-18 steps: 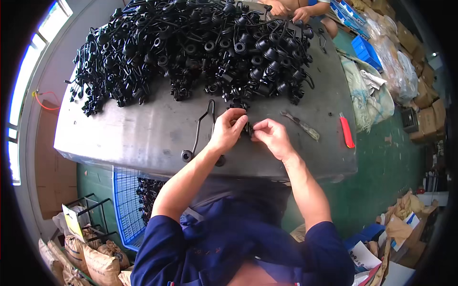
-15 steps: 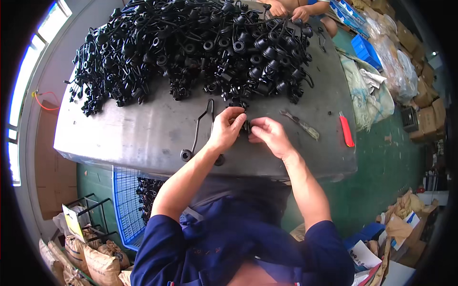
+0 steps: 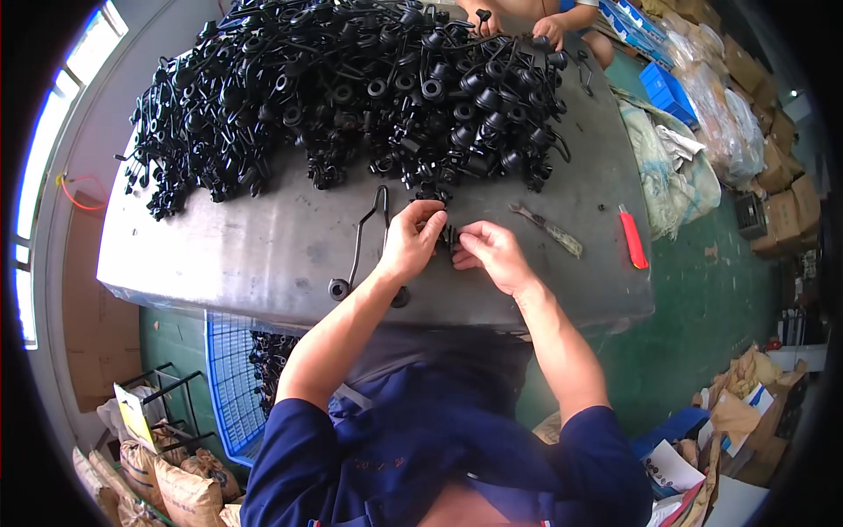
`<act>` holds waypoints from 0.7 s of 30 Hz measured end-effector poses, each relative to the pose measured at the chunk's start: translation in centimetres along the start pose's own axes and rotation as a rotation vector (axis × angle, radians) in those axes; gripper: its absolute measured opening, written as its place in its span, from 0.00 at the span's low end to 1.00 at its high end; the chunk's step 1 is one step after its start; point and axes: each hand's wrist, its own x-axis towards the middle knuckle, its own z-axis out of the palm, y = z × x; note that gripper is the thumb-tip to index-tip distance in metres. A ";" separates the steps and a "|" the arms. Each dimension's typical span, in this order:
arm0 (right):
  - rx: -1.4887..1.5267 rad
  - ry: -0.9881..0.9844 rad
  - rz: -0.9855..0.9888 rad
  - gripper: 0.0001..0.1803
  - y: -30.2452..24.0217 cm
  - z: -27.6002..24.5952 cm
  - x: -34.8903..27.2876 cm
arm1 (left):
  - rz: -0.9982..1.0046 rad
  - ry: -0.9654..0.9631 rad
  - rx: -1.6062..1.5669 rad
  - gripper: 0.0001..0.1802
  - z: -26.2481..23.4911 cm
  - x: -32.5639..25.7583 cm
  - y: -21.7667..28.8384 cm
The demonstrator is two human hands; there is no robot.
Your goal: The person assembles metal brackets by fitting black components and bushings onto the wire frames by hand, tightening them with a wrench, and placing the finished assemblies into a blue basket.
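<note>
- Inspecting the grey table (image 3: 237, 255), we found a small black part (image 3: 450, 239) between the person's two hands, right of centre and nearer than the main heap.
- We noted the left hand (image 3: 411, 239) curled and grasping the part, its thumb on the near side.
- We saw the right hand (image 3: 492, 253) with bent fingers at the part's right side; we could not tell whether they gripped it.
- We recorded a bent black rod (image 3: 358, 235) left of the left hand, a black ring (image 3: 339, 289) at its near end.
- We observed a heap of black parts (image 3: 351, 105) across the far side.
- We logged a metal tool (image 3: 546, 230) right of the right hand and a red-handled tool (image 3: 632, 239) farther right.
- We sighted a co-worker's hands (image 3: 551, 32) beyond the heap, far right.
</note>
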 end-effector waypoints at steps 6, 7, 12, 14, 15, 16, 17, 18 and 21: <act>-0.071 0.029 -0.175 0.10 0.6 -0.1 0.1 | -0.011 -0.006 0.008 0.16 0.1 0.0 0.2; -0.059 0.037 -0.081 0.09 0.2 0.0 0.3 | 0.003 -0.005 0.007 0.16 0.0 0.0 0.2; -0.143 0.030 -0.168 0.08 0.5 -0.1 -0.1 | 0.032 0.009 -0.017 0.16 0.2 -0.2 0.3; -0.116 0.048 -0.138 0.07 0.4 -0.2 0.1 | 0.009 0.002 -0.018 0.16 0.1 0.1 0.3; -0.087 0.067 -0.109 0.06 0.3 -0.1 0.2 | 0.009 0.001 -0.019 0.16 0.1 0.0 0.2; -0.229 0.088 -0.150 0.08 0.8 -0.3 0.3 | 0.056 0.009 0.058 0.16 0.2 -0.2 0.1; -0.230 0.090 -0.150 0.08 0.7 -0.5 0.0 | 0.102 0.017 0.135 0.16 0.3 -0.2 0.0; -0.614 0.148 -0.315 0.10 0.2 -0.4 -0.6 | 0.268 0.036 0.185 0.17 0.5 -0.1 -0.3; -1.106 0.223 -0.470 0.17 -0.1 -0.7 -1.3 | 0.369 -0.017 0.333 0.18 0.6 -0.3 -0.5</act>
